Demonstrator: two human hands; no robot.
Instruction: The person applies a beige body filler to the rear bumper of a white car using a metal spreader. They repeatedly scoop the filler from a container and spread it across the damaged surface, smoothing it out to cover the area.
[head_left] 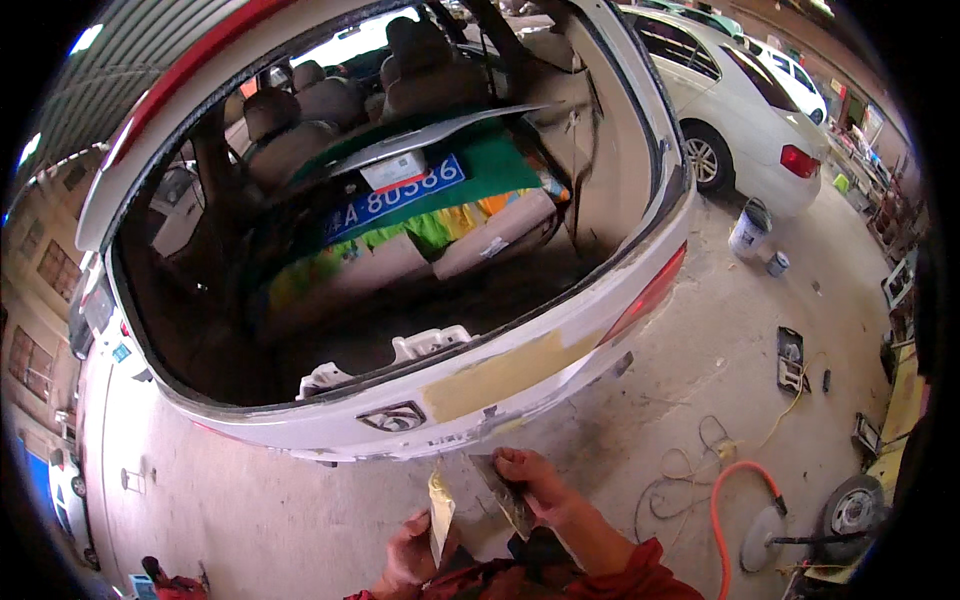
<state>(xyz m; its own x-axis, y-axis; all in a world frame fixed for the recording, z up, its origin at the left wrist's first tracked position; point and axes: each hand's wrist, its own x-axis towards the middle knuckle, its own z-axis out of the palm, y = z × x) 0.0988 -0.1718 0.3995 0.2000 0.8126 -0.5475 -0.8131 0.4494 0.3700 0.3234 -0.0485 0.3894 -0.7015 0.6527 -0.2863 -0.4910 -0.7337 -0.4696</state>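
My left hand (408, 550) grips a pale flat putty spreader (441, 520) with yellowish paste along its upper end. My right hand (535, 478) is closed round a dark grey flat plate (503, 497), thumb on its upper part. The two tools are close together but apart, below the rear of a white car (590, 362). A dull yellow patch of filler (505, 375) covers part of the panel under the rear window opening, beside a dark recess (391, 417). Neither tool touches the car.
Inside the opening lie a blue plate (395, 198) and a green cloth (490, 160). To the right are a white parked car (740, 130), a white bucket (750, 228), a small can (778, 264), a tool case (791, 360), an orange hose (716, 510) and a wheel (853, 509).
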